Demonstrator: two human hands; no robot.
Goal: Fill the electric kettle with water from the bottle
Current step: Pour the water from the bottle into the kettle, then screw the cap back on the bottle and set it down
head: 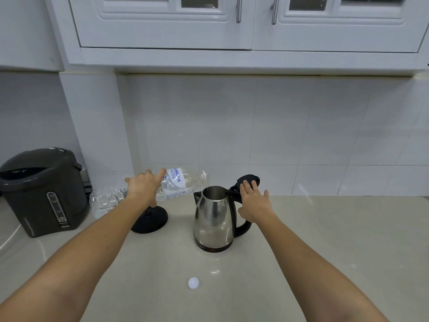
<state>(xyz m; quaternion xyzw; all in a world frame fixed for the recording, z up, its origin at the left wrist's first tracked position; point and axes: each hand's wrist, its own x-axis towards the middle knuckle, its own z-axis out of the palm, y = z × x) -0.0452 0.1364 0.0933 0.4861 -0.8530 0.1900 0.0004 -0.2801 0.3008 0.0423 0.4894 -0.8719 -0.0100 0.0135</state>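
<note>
Centre counter: left hand (144, 185) grips tipped bottle (148, 190), mouth over open kettle (214, 219); right hand (254, 203), fingers spread, holds lid (248, 181) back. Base (152, 220) sits left under the bottle, dispenser (43, 191) far left, white cap (193, 283) near.

Bottle (148, 191) label — "WATER", perhaps "SINGHA".

A pale beige stone countertop (336, 240) runs up to a wall of large white glossy tiles (278, 135), with soft reflections of light on both. Above hang white wall cabinets (167, 36) with panelled doors and slim metal bar handles (239, 9). At the counter's left edge, against the wall, stands a dark grey hot-water dispenser (41, 191).
</note>
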